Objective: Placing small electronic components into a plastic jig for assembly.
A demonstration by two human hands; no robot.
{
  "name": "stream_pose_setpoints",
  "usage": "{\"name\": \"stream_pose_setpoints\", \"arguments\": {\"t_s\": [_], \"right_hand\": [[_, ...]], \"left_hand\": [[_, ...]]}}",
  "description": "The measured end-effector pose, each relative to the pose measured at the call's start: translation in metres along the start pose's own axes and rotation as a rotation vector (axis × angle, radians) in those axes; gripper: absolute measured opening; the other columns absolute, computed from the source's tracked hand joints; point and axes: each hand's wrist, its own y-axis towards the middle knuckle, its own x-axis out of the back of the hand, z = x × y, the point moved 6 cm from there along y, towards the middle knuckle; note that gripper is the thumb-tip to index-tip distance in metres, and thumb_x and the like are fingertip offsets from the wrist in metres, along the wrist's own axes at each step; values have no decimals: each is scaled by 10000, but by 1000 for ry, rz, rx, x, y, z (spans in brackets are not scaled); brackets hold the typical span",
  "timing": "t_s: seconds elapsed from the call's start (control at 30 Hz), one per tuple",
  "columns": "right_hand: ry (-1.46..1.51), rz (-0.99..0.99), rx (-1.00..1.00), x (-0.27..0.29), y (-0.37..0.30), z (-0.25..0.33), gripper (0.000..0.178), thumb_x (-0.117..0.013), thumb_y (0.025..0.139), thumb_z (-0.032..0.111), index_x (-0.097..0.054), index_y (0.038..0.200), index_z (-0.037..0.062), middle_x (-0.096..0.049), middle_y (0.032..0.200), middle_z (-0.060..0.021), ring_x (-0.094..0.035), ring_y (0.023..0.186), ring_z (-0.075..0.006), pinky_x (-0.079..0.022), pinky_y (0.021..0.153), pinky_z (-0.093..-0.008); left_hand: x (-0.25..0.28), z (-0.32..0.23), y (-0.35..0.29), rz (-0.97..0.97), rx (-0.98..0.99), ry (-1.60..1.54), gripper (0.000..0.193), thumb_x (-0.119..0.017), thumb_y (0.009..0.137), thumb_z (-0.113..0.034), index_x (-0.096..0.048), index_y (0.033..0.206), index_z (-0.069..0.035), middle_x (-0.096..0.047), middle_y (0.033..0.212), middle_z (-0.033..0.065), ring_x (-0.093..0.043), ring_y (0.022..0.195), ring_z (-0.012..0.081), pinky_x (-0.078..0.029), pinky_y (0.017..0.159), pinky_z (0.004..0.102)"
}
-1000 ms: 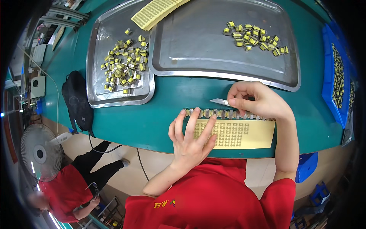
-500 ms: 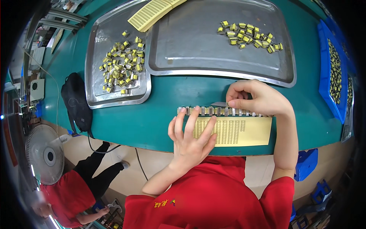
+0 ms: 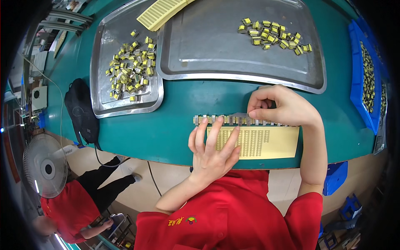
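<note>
A row of small silver-and-yellow electronic components point(image 3: 196, 120), seemingly transformers, lies on the green table along the far edge of a yellow label sheet point(image 3: 284, 142). Columns of small printed labels fill part of the sheet. My left hand point(image 3: 213, 156) is open, its fingers spread, fingertips resting on the row and partly covering the sheet. Over the row's middle, my right hand point(image 3: 285, 105) pinches a thin, greyish flat piece point(image 3: 238, 114) between thumb and forefinger. Its tip reaches left above the components; its exact kind is unclear.
Two metal trays point(image 3: 200, 76) point(image 3: 96, 109) hold loose components, with a stack of yellow sheets point(image 3: 160, 13) across them. Blue bins point(image 3: 357, 89) of components stand right. A black pouch point(image 3: 81, 110) lies left. Beyond the table edge are a fan point(image 3: 45, 166) and another person point(image 3: 73, 208).
My left hand has shifted slightly right along the row. My right hand stays nearly in place, still pinching the thin piece. The view has moved a little, and the other person has changed posture.
</note>
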Motion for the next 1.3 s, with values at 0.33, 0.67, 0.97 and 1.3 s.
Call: {"name": "stream_pose_setpoints", "arguments": {"t_s": [0.33, 0.67, 0.97, 1.3], "right_hand": [[-9, 6, -17, 0, 1, -2, 135, -718, 823, 132, -690, 870, 9, -660, 776, -48, -574, 702, -118, -462, 649, -279], [-5, 4, -45, 0, 1, -2, 129, -713, 825, 125, -698, 880, 9, -668, 776, -47, -574, 711, -107, -460, 657, -272], [25, 11, -56, -1, 0, -3, 113, -700, 833, 114, -692, 871, 8, -659, 761, -37, -565, 703, -100, -455, 650, -264], [12, -13, -38, -1, 2, -1, 116, -699, 835, 113, -689, 852, -1, -651, 746, -37, -558, 687, -98, -453, 631, -266]], "left_hand": [[0, 0, 0, -7, 1, -6, 409, -603, 890, -336, -620, 1280, -211, -389, 1420, 163, -313, 1324, 390, -273, 1063, 497], [0, 0, 1, 0, 4, -2, 415, -602, 890, -337, -617, 1286, -213, -392, 1418, 161, -316, 1322, 385, -274, 1063, 492], [1, -1, 1, 1, 7, 12, 414, -585, 900, -347, -623, 1292, -217, -393, 1413, 159, -307, 1324, 380, -272, 1062, 490], [1, -1, 4, 10, 5, 46, 412, -591, 889, -332, -633, 1282, -214, -413, 1412, 144, -302, 1327, 379, -272, 1060, 481]]}}
